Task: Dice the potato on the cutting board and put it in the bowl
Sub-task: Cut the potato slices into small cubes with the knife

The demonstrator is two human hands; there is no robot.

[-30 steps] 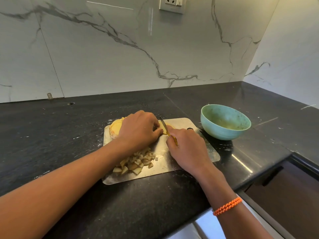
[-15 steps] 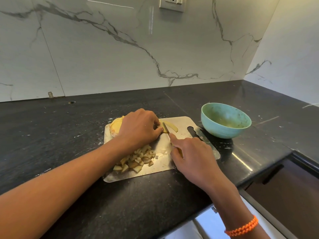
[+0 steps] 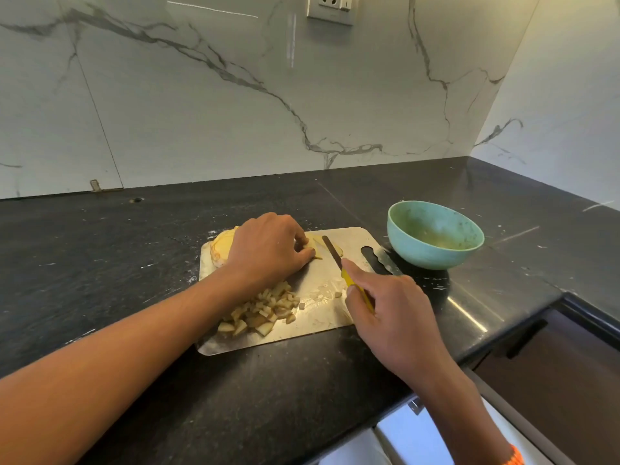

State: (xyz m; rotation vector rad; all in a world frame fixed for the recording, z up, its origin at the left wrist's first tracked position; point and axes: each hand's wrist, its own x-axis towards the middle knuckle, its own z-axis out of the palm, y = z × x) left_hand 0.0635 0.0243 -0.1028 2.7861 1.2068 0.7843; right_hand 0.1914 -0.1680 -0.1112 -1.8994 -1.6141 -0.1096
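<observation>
A steel cutting board point(image 3: 349, 243) lies on the black counter. On its far left edge sits a stack of potato slices point(image 3: 222, 247), partly hidden by my left hand point(image 3: 268, 250), whose fingertips pinch potato strips point(image 3: 313, 247) near the board's far middle. My right hand point(image 3: 392, 317) grips the yellow handle of a knife point(image 3: 332, 253); its blade lies across the strips. A heap of diced potato point(image 3: 260, 313) rests on the board's near left. The teal bowl point(image 3: 435, 233) stands right of the board, with a little residue inside.
The counter's front edge runs diagonally at the lower right, with a dark drawer front point(image 3: 553, 370) below it. A marble backsplash rises behind, carrying a wall socket point(image 3: 330, 8). The board's handle slot point(image 3: 372, 260) points toward the bowl.
My right hand has drawn the knife back toward me and rightward, exposing the blade and the board's handle slot. My left hand stays on the potato strips.
</observation>
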